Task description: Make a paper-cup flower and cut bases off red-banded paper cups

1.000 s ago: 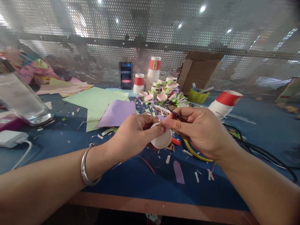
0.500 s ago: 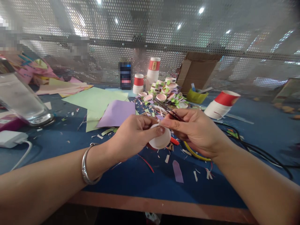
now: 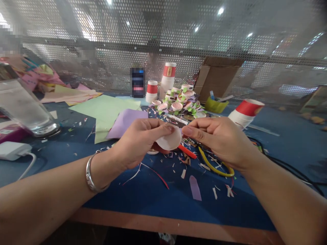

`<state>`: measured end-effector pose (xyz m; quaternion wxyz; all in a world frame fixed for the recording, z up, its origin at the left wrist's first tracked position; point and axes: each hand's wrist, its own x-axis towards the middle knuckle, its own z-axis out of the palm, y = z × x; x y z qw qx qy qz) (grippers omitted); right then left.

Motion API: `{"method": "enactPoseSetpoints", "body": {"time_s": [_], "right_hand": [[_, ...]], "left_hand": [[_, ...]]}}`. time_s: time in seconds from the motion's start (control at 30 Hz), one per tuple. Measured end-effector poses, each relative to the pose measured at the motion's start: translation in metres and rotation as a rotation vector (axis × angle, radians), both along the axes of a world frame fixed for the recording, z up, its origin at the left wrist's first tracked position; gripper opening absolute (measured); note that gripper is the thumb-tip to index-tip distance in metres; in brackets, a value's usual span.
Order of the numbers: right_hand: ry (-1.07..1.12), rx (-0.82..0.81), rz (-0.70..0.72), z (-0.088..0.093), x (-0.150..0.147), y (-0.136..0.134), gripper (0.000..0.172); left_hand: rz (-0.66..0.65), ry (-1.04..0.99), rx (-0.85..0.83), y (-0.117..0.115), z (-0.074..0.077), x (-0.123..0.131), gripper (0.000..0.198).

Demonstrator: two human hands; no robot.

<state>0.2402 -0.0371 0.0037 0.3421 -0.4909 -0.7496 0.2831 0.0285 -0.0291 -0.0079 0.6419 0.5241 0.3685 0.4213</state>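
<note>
At centre frame, the left hand (image 3: 143, 137) pinches a white disc (image 3: 170, 139); right of centre, the right hand (image 3: 218, 139) curls narrowly beside it, contents unclear.

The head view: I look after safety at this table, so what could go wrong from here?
The left hand pinches the white round piece near its edge; too hard a grip might crease it. If it slipped, it could land among the loose paper scraps below. The glass stands close to the white adapter, so any liquid inside might wet it if knocked.
</note>
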Motion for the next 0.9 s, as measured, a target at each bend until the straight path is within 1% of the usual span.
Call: {"method": "enactPoseSetpoints", "body": {"time_s": [0.33, 0.5, 0.73, 0.83, 0.9], "right_hand": [[0.000, 0.041, -0.015, 0.0031, -0.0008, -0.0015, 0.055], [0.011, 0.006, -0.001, 0.0025, 0.0010, -0.0001, 0.051], [0.087, -0.086, 0.043, 0.0044, 0.0013, -0.0017, 0.048], [0.091, -0.071, 0.056, 0.0057, 0.0009, -0.0032, 0.049], [0.065, -0.032, 0.056, 0.0066, 0.0006, -0.0037, 0.050]], "left_hand": [[-0.002, -0.029, 0.015, -0.0003, -0.0018, 0.0012, 0.025], [-0.013, -0.019, 0.034, 0.0008, -0.0025, -0.0003, 0.027], [-0.075, -0.006, 0.159, 0.0033, -0.0063, -0.0035, 0.028], [-0.109, -0.019, 0.195, 0.0037, -0.0069, -0.0028, 0.028], [-0.114, -0.025, 0.196, 0.0034, -0.0067, -0.0020, 0.027]]}}
